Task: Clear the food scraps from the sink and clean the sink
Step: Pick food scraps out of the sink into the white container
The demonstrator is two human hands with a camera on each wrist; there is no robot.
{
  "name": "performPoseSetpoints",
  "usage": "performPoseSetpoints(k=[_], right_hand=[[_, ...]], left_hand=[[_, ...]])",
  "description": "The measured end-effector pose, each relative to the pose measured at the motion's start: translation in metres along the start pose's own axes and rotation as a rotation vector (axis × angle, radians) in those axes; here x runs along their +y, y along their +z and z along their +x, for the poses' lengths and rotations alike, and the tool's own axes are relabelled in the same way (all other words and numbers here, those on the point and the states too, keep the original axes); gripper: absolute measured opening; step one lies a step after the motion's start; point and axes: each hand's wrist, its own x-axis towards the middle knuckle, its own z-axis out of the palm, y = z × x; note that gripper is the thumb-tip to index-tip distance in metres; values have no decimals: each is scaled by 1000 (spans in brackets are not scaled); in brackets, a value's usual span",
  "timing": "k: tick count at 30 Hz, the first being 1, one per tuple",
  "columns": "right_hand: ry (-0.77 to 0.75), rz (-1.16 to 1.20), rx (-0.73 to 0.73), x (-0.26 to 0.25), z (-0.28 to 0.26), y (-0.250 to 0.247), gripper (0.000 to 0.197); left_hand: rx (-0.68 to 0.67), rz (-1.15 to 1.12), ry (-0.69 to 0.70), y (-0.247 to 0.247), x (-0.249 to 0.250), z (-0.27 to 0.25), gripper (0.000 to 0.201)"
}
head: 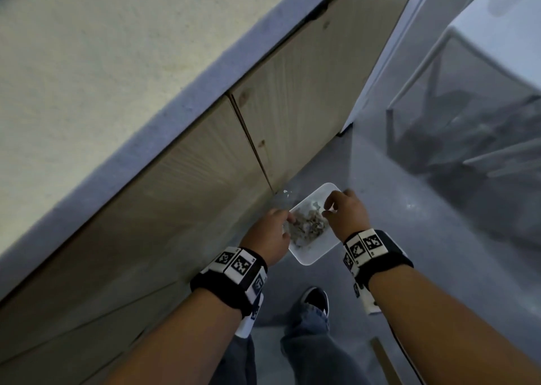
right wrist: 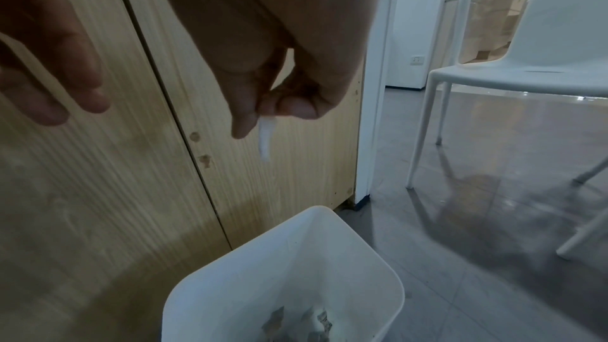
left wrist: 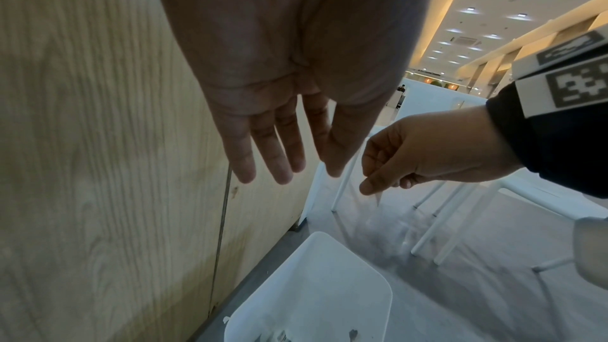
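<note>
A white trash bin stands on the grey floor against the wooden cabinet, with food scraps and bits of waste lying in it. Both hands hover above it. My right hand pinches a small white scrap between thumb and forefinger, right over the bin. My left hand hangs beside it with straight fingers and holds nothing. In the head view the left hand is over the bin's left rim and the right hand over its far right side. The sink is out of view.
A pale wooden cabinet front under a speckled countertop runs along the left. A white chair stands on the grey tiled floor to the right. My shoe is just behind the bin.
</note>
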Motion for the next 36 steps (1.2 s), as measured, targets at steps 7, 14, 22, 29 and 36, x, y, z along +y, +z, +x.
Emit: performPoseSetpoints(k=[7,14,22,29,36], right_hand=[[15,-67,-114,5,1,4,30],[-35,34,-15,-12,-16,-17,20],[-307,-9,-65,-93,-62,-91,14],[-667,-107,-106,-219,-142,-165,13],[-906,-194,-77,-343,-186,-192,18]], left_hand=[[-1,-13,-4,5,-5,4,28],[19,24,-15,-9,6,-7,24],[169,-31,42,-79,47,-52,25],[404,-170,111,-178,71,-148,25],[641,-150,120,-280,40,-241,19]])
